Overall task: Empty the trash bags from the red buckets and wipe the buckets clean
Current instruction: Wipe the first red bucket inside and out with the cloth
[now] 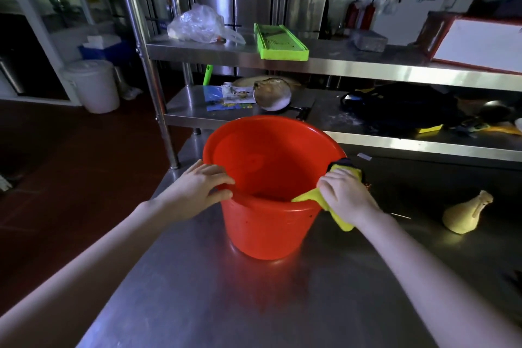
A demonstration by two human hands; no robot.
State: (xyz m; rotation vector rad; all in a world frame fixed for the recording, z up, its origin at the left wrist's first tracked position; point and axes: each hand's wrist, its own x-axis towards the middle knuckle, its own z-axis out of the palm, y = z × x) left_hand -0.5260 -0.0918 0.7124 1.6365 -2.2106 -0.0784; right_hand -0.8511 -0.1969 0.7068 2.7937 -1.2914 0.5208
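Note:
A red bucket (265, 223) stands upright on the steel table (254, 305), with no bag inside it. My left hand (199, 188) grips its left rim, thumb inside. My right hand (346, 195) presses a yellow cloth (329, 200) over the right rim; the cloth folds across the edge and hangs down the outer wall. A dark part of the cloth shows at the rim above my fingers.
A pale gourd-shaped item (466, 216) lies on the table at the right. Behind the bucket a steel rack holds a green tray (279, 42), a clear plastic bag (197, 24), a pan (272, 93) and a dark bag (401, 107). A white bucket (94, 86) stands on the floor at the left.

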